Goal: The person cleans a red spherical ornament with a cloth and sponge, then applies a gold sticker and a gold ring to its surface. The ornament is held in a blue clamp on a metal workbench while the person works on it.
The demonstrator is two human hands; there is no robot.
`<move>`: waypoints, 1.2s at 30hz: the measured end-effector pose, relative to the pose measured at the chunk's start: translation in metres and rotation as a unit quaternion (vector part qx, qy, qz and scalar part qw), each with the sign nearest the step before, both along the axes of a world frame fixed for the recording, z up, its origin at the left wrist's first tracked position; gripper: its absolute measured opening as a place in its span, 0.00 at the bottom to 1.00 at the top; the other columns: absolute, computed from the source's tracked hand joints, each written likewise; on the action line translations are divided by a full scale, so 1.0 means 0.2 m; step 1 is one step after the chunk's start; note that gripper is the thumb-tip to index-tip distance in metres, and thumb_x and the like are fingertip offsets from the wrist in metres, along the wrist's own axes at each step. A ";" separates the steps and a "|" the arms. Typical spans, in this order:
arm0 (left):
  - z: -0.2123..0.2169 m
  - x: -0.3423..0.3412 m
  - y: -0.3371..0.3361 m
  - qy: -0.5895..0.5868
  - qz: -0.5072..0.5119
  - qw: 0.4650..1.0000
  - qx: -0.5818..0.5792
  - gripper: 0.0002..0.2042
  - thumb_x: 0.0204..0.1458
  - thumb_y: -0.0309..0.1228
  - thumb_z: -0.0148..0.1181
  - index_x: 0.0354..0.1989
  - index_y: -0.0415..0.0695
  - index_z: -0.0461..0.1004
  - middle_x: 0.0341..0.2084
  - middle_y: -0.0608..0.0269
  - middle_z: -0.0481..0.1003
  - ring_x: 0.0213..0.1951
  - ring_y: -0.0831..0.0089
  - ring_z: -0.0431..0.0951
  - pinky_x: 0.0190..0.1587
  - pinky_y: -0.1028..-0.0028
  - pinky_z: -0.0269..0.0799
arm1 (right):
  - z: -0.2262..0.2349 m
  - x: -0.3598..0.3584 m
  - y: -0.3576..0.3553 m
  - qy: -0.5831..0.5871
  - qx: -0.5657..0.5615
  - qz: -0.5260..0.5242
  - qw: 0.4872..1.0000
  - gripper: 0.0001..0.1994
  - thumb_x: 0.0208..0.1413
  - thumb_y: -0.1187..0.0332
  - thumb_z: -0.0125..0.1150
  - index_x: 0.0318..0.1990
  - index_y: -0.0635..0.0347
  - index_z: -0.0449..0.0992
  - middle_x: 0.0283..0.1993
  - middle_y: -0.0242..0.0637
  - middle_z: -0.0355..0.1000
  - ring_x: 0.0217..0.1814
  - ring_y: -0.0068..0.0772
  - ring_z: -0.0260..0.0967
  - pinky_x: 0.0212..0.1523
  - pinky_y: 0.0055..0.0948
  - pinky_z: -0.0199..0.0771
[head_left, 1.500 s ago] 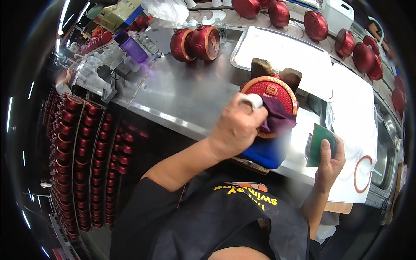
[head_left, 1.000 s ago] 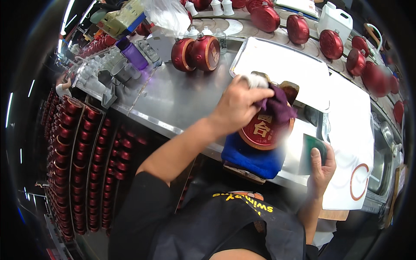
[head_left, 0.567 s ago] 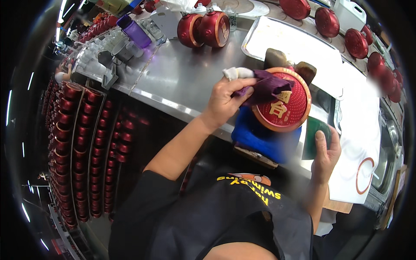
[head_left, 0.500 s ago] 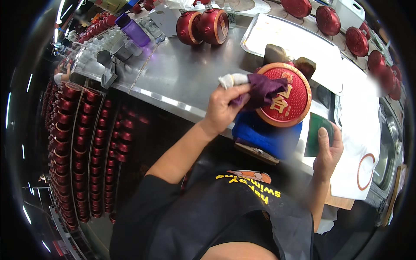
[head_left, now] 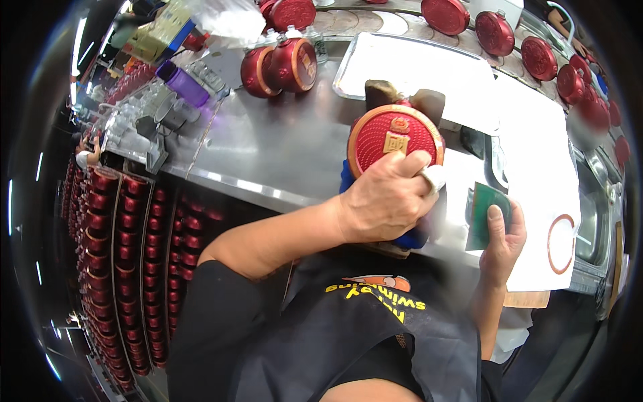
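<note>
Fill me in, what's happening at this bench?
A person stands at a steel worktable. Their left hand grips the lower edge of a round red disc-shaped container with gold rim and emblem, which sits on a blue pad; a bit of white cloth shows at the fingers. Their right hand holds a green rectangular pad on the table. More red containers stand behind.

The left hand (head_left: 387, 201) is curled shut, its forearm reaching across. The right hand (head_left: 502, 238) grips, thumb on top

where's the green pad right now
In the head view the green pad sits right of centre on the steel counter, pinned under the right hand, just right of the round red jar.
</note>
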State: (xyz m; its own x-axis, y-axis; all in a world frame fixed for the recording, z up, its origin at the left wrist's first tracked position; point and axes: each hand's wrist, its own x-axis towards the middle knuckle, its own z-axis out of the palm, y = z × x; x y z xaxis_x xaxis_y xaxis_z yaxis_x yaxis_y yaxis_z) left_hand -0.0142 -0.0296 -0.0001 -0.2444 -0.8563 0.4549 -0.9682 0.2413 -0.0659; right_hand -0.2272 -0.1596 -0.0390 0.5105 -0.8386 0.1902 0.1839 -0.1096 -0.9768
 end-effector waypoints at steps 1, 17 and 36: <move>0.04 0.03 -0.06 0.008 -0.020 1.000 0.012 0.14 0.42 0.34 0.66 0.39 0.45 0.84 0.44 0.66 0.79 0.54 0.62 0.71 0.53 0.66 0.70 | 0.00 0.00 -0.01 0.004 -0.009 -0.003 1.000 0.12 0.67 0.68 0.63 0.51 0.66 0.76 0.40 0.30 0.76 0.39 0.17 0.72 0.41 0.16 0.71; 0.05 0.54 -0.11 0.251 0.050 0.966 -0.038 0.11 0.58 0.38 0.67 0.45 0.49 0.86 0.32 0.58 0.83 0.36 0.63 0.73 0.46 0.66 0.72 | -0.04 0.11 -0.07 0.031 -0.009 0.016 0.999 0.13 0.67 0.67 0.63 0.52 0.67 0.75 0.42 0.31 0.77 0.42 0.18 0.71 0.44 0.17 0.71; -0.17 -0.05 0.26 0.104 0.153 0.977 -0.105 0.18 0.47 0.32 0.70 0.49 0.48 0.84 0.50 0.63 0.82 0.57 0.63 0.71 0.53 0.65 0.67 | -0.06 0.12 0.06 0.034 -0.021 0.044 0.998 0.13 0.66 0.68 0.65 0.52 0.67 0.76 0.44 0.30 0.74 0.45 0.20 0.71 0.48 0.20 0.71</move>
State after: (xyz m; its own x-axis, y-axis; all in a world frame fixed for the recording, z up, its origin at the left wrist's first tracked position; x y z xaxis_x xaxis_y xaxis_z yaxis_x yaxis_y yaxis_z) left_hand -0.0232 0.0218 -0.0344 0.1243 -0.7569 0.6416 -0.9907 -0.0585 0.1229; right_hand -0.2036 -0.1480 -0.0518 0.5946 -0.7821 0.1866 0.1284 -0.1367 -0.9823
